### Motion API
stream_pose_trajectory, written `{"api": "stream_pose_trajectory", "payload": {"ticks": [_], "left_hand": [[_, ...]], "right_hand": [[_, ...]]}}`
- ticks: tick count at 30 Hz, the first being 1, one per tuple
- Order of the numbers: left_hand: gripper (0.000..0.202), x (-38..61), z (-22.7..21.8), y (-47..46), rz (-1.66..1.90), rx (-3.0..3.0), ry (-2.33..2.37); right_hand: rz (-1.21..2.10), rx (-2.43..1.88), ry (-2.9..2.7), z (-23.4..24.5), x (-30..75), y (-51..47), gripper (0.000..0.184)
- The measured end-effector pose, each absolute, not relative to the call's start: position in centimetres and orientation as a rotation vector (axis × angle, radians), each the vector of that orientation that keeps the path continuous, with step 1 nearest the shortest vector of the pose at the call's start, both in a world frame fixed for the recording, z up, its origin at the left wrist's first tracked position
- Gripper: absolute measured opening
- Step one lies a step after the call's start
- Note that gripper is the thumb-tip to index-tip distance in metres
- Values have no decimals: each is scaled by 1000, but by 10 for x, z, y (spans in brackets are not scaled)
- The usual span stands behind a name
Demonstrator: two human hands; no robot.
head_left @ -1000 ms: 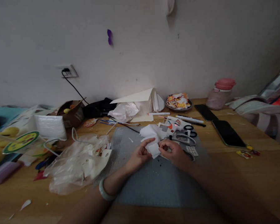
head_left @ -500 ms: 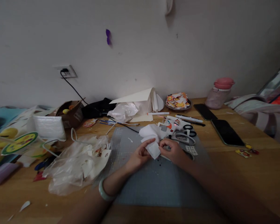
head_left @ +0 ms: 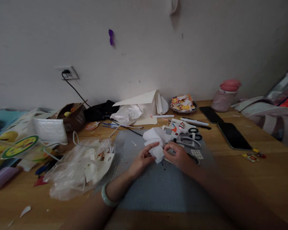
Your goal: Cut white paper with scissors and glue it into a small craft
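Observation:
A thin, soft white sheet [head_left: 159, 154], tissue-like, is held up between my hands above the grey cutting mat [head_left: 158, 191]. My left hand [head_left: 145, 158] grips its left side, thumb below and fingers behind. On the right edge, my right hand [head_left: 176, 155] pinches it with thumb and forefinger. More white tissue-like material [head_left: 153, 134] lies just behind; whether it is one piece with the held sheet I cannot tell. Beyond my right hand lies a white and orange glue gun [head_left: 177, 129] with a small red light. Black-handled scissors [head_left: 195, 134] rest beside it.
A crumpled clear plastic bag [head_left: 74, 172] lies left of the mat. Two phones [head_left: 234, 135], a pink bottle [head_left: 227, 95] and a bowl of paper cutouts [head_left: 183, 104] stand at the back right. Markers [head_left: 194, 121] lie behind the glue gun. A cardboard box [head_left: 73, 116] is back left.
The held white sheet has shifted from a flatter, squarish shape to a more creased one. Both hands remain almost in the same place.

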State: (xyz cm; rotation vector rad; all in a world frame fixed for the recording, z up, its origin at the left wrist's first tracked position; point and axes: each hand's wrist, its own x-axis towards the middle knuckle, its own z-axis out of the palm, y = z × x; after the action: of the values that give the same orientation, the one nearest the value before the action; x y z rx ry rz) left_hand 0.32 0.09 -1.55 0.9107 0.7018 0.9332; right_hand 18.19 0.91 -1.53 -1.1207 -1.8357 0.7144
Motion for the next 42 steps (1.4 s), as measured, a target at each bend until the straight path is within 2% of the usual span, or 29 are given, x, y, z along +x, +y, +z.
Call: {"api": "stream_pose_trajectory", "payload": {"ticks": [12,23,32,42], "left_hand": [[64,5,-10,0,920,933,809],[40,6,-13,-2,943,875,781],[57,6,-9,-1,908,944,835],[55,5,-10,0,891,1012,887]], "right_hand": [[659,-1133,-1848,-13,182,9,11],[643,-1144,-1892,-13,180,5,11],[641,-1131,-1934,-12,178,4,11],[629,-1135,-1935,-13,179,5,11]]}}
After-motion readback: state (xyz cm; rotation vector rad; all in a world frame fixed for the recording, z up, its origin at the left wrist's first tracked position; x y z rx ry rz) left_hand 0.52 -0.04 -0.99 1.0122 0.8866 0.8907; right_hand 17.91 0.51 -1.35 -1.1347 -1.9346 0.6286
